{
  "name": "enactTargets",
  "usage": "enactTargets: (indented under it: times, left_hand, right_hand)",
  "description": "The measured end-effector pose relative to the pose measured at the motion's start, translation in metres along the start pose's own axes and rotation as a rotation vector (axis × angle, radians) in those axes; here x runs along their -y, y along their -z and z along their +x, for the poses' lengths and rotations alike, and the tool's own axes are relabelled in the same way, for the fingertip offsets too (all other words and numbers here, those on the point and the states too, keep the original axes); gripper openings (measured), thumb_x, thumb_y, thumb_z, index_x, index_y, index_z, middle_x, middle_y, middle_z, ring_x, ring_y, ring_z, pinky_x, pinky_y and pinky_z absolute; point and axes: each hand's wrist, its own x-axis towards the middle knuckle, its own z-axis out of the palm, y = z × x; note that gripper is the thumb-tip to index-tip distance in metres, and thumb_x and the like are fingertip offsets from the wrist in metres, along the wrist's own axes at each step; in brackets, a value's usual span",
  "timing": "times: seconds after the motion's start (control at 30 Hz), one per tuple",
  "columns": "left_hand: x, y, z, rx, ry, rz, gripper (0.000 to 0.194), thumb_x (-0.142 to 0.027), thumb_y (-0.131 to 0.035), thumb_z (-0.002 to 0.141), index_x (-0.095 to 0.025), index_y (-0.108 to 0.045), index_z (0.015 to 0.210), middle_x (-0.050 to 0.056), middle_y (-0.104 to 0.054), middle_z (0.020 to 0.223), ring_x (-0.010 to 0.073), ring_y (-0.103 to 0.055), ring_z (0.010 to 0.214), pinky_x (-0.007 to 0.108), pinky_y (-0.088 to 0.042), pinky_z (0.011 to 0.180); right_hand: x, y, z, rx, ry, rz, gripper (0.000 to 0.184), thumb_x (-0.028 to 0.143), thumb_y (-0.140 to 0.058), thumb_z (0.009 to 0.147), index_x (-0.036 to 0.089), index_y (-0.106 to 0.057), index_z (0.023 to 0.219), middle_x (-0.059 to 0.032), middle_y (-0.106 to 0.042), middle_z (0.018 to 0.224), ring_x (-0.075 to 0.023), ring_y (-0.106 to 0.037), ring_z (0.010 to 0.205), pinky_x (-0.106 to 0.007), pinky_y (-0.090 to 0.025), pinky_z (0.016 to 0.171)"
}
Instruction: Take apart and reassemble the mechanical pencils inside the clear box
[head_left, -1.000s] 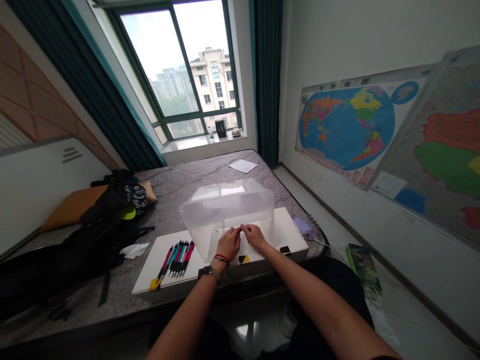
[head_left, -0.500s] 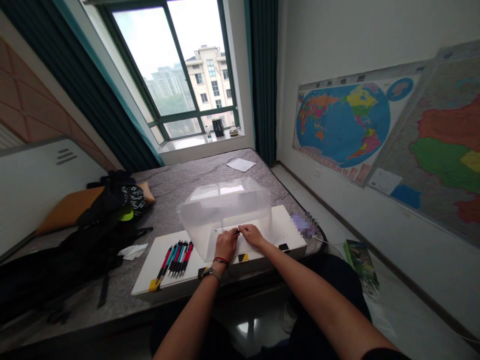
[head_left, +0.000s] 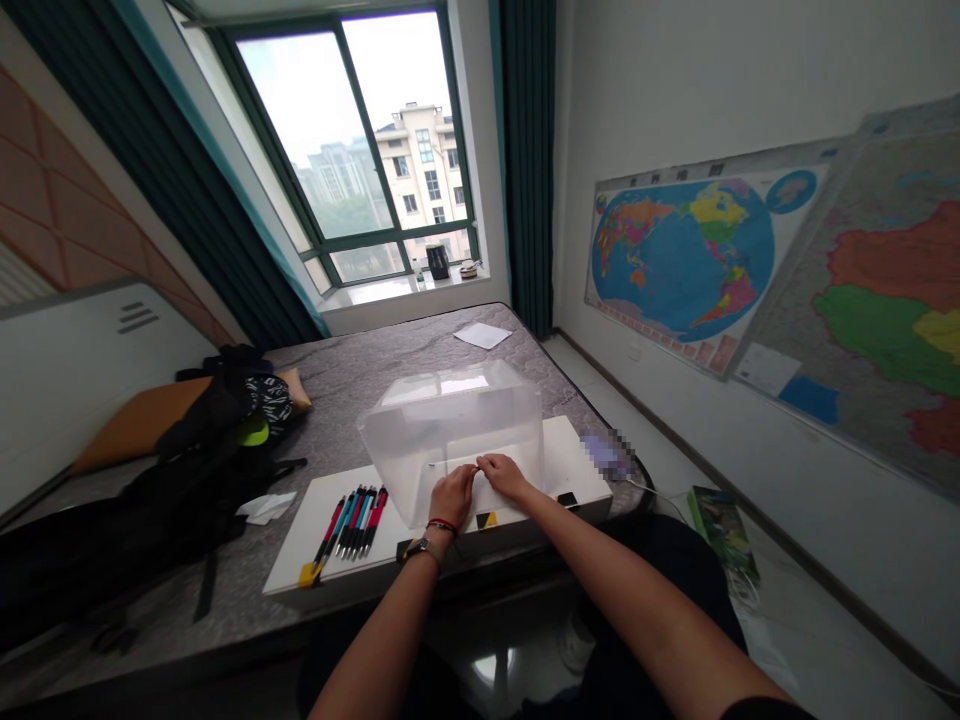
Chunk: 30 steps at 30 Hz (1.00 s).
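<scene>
My left hand (head_left: 452, 494) and my right hand (head_left: 504, 475) meet at the fingertips in front of a clear plastic bin (head_left: 480, 415) lying on its side, its opening toward me. Both hands are closed, pinching a small dark piece between them that is too small to name. A thin little part (head_left: 432, 464) lies inside the bin, left of my hands. To the left, several click pens (head_left: 360, 522) in red, teal, white and black rest side by side on the white board (head_left: 296, 545).
The white board has yellow and black tape (head_left: 487, 520) along its front edge and lies on a grey mattress (head_left: 352, 350). A crumpled tissue (head_left: 266, 507) and black bags (head_left: 172, 500) are at left. A paper sheet (head_left: 484, 335) lies behind the bin.
The view has tilted slightly upward. My hands stay together at the same place; less of the dark piece shows between my fingertips now.
</scene>
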Motion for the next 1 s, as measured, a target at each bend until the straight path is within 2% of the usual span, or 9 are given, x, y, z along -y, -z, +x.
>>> enactTargets:
  times: [0.13, 0.23, 0.37, 0.43, 0.53, 0.6, 0.77, 0.9, 1.0]
  left_hand:
    - [-0.0012, 0.0003, -0.0015, -0.011, 0.069, -0.068, 0.035, -0.045, -0.046, 0.093, -0.025, -0.05, 0.121, 0.002, -0.068, 0.097, 0.0182, -0.065, 0.085, 0.027, -0.045, 0.072]
    - [-0.0021, 0.0011, -0.0009, -0.029, 0.024, -0.049, 0.028, -0.042, -0.04, 0.095, -0.024, -0.055, 0.111, 0.003, -0.068, 0.102, 0.0176, -0.064, 0.089, 0.027, -0.045, 0.076]
    - [-0.0036, 0.0025, 0.0005, -0.029, -0.025, 0.02, 0.032, -0.035, -0.031, 0.098, -0.022, -0.061, 0.101, 0.006, -0.067, 0.097, 0.0179, -0.062, 0.093, 0.029, -0.043, 0.083]
    - [-0.0039, 0.0025, 0.0001, -0.026, -0.008, 0.002, 0.032, -0.035, -0.031, 0.098, -0.022, -0.06, 0.105, 0.006, -0.067, 0.097, 0.0172, -0.063, 0.09, 0.028, -0.044, 0.079]
    - [-0.0034, 0.0013, -0.0014, -0.014, 0.051, -0.047, 0.031, -0.041, -0.042, 0.094, -0.023, -0.054, 0.117, 0.003, -0.068, 0.093, 0.0164, -0.064, 0.081, 0.026, -0.045, 0.072]
    - [-0.0029, 0.0003, -0.002, -0.006, 0.07, -0.053, 0.03, -0.041, -0.046, 0.093, -0.023, -0.053, 0.116, 0.003, -0.068, 0.093, 0.0166, -0.065, 0.082, 0.026, -0.045, 0.07]
    - [-0.0033, 0.0005, -0.0015, -0.028, 0.006, -0.022, 0.027, -0.038, -0.038, 0.096, -0.025, -0.057, 0.111, 0.004, -0.067, 0.104, 0.017, -0.064, 0.09, 0.026, -0.044, 0.074]
    - [-0.0049, 0.0024, -0.0013, -0.026, -0.006, -0.012, 0.032, -0.036, -0.031, 0.098, -0.024, -0.059, 0.106, 0.005, -0.068, 0.102, 0.0168, -0.064, 0.091, 0.026, -0.044, 0.077]
    - [-0.0053, 0.0029, -0.0017, -0.001, 0.041, -0.027, 0.029, -0.04, -0.037, 0.096, -0.024, -0.055, 0.113, 0.004, -0.069, 0.093, 0.0171, -0.065, 0.084, 0.026, -0.044, 0.072]
  right_hand:
    - [-0.0014, 0.0002, 0.0009, -0.017, -0.024, 0.019, 0.044, 0.042, -0.04, 0.092, 0.017, -0.062, 0.065, -0.0019, -0.06, 0.062, -0.0134, -0.048, 0.061, -0.022, -0.032, 0.058]
    - [-0.0006, 0.0006, 0.0011, -0.025, -0.036, 0.024, 0.045, 0.043, -0.04, 0.092, 0.017, -0.06, 0.061, -0.001, -0.057, 0.058, -0.0131, -0.047, 0.059, -0.022, -0.032, 0.057]
    - [0.0031, 0.0022, -0.0003, -0.026, -0.047, 0.036, 0.045, 0.043, -0.04, 0.092, 0.017, -0.06, 0.061, -0.0002, -0.054, 0.052, -0.0135, -0.047, 0.057, -0.023, -0.03, 0.056]
    - [0.0044, 0.0028, -0.001, -0.029, -0.047, 0.039, 0.044, 0.042, -0.041, 0.092, 0.017, -0.06, 0.061, 0.0001, -0.053, 0.051, -0.0136, -0.047, 0.056, -0.023, -0.03, 0.055]
    - [0.0044, 0.0029, -0.0015, -0.037, -0.042, 0.047, 0.044, 0.042, -0.041, 0.092, 0.017, -0.059, 0.06, 0.0003, -0.054, 0.051, -0.0133, -0.047, 0.056, -0.023, -0.03, 0.056]
    - [0.0035, 0.0026, -0.0014, -0.037, -0.049, 0.05, 0.044, 0.042, -0.042, 0.092, 0.018, -0.058, 0.059, 0.0007, -0.053, 0.05, -0.0133, -0.047, 0.056, -0.023, -0.03, 0.056]
    - [0.0019, 0.0018, -0.0006, -0.056, -0.067, 0.065, 0.044, 0.041, -0.041, 0.092, 0.018, -0.055, 0.058, 0.0015, -0.05, 0.047, -0.0134, -0.047, 0.054, -0.023, -0.03, 0.055]
    - [0.0009, 0.0013, 0.0001, -0.057, -0.068, 0.065, 0.043, 0.041, -0.041, 0.092, 0.018, -0.056, 0.059, 0.0016, -0.051, 0.048, -0.0135, -0.047, 0.054, -0.023, -0.03, 0.055]
    - [-0.0006, 0.0005, 0.0002, -0.052, -0.068, 0.062, 0.042, 0.042, -0.041, 0.092, 0.018, -0.056, 0.06, 0.0017, -0.051, 0.048, -0.0134, -0.048, 0.055, -0.023, -0.031, 0.056]
